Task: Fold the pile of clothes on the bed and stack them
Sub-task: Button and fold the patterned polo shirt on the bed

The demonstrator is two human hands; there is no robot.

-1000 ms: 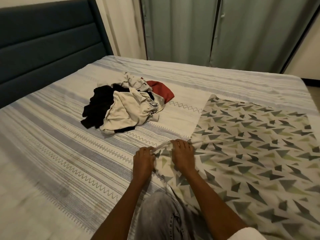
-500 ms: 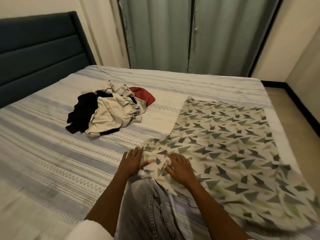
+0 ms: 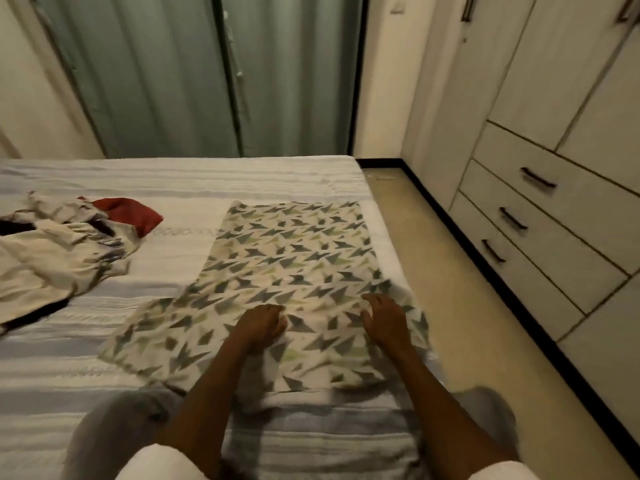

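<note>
Kneeling on the bed (image 3: 277, 174), the person has one patterned cloth (image 3: 287, 265) spread flat along its right edge, and both hands rest on the near part of it. The left hand (image 3: 261, 325) has its fingers curled into a bunch of the fabric; the right hand (image 3: 386, 318) lies on the cloth with fingers bent, though I cannot tell whether it grips or only presses. By my reckoning the work has barely begun: this cloth looks only partly folded, no finished stack is in view, and the pile of clothes (image 3: 59, 251) sits crumpled well to the left, with everything in it left to fold.
</note>
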